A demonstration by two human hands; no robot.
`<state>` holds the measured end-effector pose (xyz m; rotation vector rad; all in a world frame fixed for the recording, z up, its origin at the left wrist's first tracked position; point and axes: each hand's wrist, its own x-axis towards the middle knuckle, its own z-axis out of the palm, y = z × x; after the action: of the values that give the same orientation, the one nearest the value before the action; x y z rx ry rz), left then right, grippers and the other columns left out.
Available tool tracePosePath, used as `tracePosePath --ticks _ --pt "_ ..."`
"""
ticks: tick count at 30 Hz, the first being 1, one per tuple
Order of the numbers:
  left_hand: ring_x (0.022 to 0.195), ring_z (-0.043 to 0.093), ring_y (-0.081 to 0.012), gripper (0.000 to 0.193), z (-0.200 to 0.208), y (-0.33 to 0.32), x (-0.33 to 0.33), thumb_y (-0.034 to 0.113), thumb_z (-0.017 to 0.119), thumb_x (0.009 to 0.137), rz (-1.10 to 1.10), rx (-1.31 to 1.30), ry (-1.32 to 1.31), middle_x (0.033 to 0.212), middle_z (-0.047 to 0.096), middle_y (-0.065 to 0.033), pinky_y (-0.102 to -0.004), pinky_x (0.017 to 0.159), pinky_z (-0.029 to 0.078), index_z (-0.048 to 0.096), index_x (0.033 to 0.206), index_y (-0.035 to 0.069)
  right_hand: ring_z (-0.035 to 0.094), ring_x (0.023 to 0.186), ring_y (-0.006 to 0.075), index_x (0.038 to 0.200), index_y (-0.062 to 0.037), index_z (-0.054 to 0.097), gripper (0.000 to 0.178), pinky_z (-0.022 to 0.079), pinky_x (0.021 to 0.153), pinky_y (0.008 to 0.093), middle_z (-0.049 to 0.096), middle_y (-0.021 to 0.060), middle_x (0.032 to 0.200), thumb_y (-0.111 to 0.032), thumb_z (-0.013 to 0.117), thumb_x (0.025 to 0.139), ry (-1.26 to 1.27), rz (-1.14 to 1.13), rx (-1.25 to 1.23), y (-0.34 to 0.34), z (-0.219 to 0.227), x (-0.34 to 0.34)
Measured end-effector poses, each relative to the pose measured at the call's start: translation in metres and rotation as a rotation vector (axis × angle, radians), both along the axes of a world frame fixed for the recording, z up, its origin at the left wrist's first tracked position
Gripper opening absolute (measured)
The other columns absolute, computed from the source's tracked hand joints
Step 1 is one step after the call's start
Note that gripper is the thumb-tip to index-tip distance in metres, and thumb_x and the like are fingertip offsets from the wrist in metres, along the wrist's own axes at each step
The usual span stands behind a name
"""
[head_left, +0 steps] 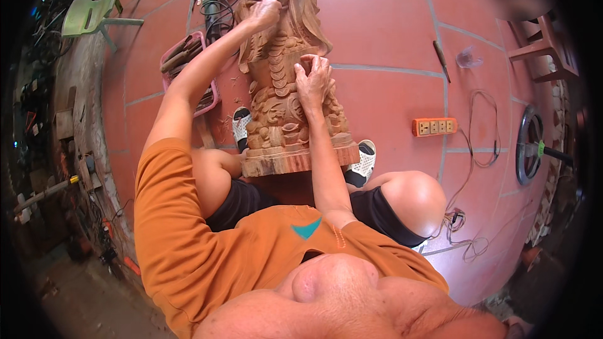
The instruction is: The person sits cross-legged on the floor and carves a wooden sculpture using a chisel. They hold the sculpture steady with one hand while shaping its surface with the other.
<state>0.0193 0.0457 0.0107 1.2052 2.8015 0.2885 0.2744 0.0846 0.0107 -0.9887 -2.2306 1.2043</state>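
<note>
A carved wooden statue lies lengthwise in front of me, its flat base between my knees and its upper end pointing away. My left hand is closed against the folds of its upper part; whatever the fingers hold, if anything, is hidden. Lower down, on the right side of the carving, my right hand rests with loosely curved fingers. A gap shows between thumb and forefinger, and no tool is visible in it. Pale wood shavings are scattered on the floor left of the statue.
Left of the statue stands a pink basket of hand tools, with a dark corded power tool beyond. At right lie a slim chisel-like tool, an orange power strip and loose cable. A green chair stands far left.
</note>
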Motion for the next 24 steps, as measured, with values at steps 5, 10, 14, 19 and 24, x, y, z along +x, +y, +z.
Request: tracePosePath --ticks 5,10,14,19,24 --pt "0.090 0.064 -0.0408 0.031 -0.003 0.003 0.028 0.005 0.051 0.077 -0.112 -0.005 -0.151 0.092 0.065 -0.0268 -0.0483 0.079 0.051 0.072 0.099 0.005 0.050 0.107 0.0231 0.099 -0.0175 0.059 0.027 0.035 0.092 0.0456 0.053 0.0022 0.104 -0.022 0.072 0.077 0.000 -0.025 0.009 0.005 -0.001 0.002" --pt "0.079 0.068 -0.0302 0.028 0.019 -0.003 0.030 0.010 0.060 0.078 -0.298 -0.111 -0.295 0.087 0.070 -0.0171 -0.0400 0.072 0.054 0.073 0.102 0.011 0.050 0.107 0.0228 0.099 -0.0175 0.059 0.026 0.034 0.092 0.0454 0.053 0.0017 0.103 -0.022 0.072 0.077 -0.002 -0.045 -0.010 0.008 -0.003 0.000" --pt "0.087 0.066 -0.0356 0.025 0.012 -0.008 -0.011 0.015 0.057 0.078 -0.092 0.021 -0.042 0.092 0.068 -0.0195 -0.0440 0.079 0.052 0.073 0.096 0.008 0.050 0.108 0.0223 0.098 -0.0173 0.059 0.026 0.034 0.092 0.0453 0.053 0.0016 0.103 -0.021 0.072 0.077 0.013 -0.018 -0.022 0.001 0.000 0.001" --pt "0.088 0.064 -0.0401 0.024 0.001 0.009 0.024 0.009 0.053 0.076 -0.079 -0.055 0.003 0.087 0.067 -0.0241 -0.0480 0.078 0.051 0.071 0.090 0.001 0.051 0.107 0.0220 0.098 -0.0170 0.060 0.025 0.035 0.092 0.0438 0.054 0.0014 0.102 -0.021 0.072 0.077 0.044 -0.019 -0.014 0.005 -0.004 0.001" --pt "0.082 0.066 -0.0371 0.028 0.018 -0.004 0.049 0.009 0.055 0.075 -0.224 -0.103 -0.171 0.087 0.069 -0.0201 -0.0428 0.073 0.053 0.072 0.097 0.007 0.051 0.107 0.0219 0.098 -0.0167 0.060 0.024 0.035 0.092 0.0436 0.054 0.0012 0.103 -0.021 0.072 0.077 -0.007 -0.028 -0.024 0.007 -0.001 0.001"
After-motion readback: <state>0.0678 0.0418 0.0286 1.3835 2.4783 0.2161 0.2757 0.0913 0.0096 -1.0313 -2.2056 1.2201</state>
